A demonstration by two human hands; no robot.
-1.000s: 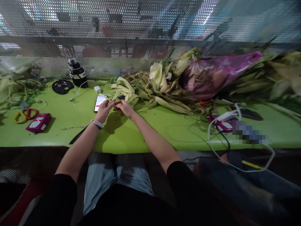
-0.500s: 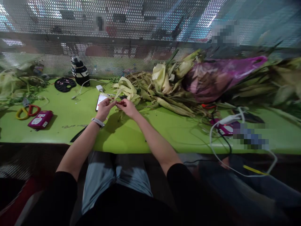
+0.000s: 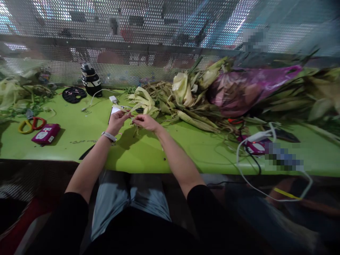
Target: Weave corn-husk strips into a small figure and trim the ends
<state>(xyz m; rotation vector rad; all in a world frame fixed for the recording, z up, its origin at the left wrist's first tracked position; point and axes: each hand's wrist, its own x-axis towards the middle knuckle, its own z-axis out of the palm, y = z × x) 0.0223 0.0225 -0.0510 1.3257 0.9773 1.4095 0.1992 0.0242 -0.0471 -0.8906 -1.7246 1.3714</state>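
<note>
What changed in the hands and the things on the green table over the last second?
The left hand and right hand, fingertips together a second ago, have drawn slightly apart, both still pinching the husk strip. Nothing was picked up or let go. The husk pile, scissors and phone lie as before.

We sit at a long lime-green table [image 3: 79, 141] running 9 to 3 o'clock, w/ a dark front edge. Behind it, 10 thru 2 o'clock, a perforated metal screen [image 3: 148, 21] forms the back wall, w/ a grey horiz. rail [image 3: 159, 47] across it. White & bluish light comes thru the holes, strongest at 11 and 1 o'clock. Below the table, approx. 8 o'clock, the floor [image 3: 32, 184] is dark, details unclear.
</note>
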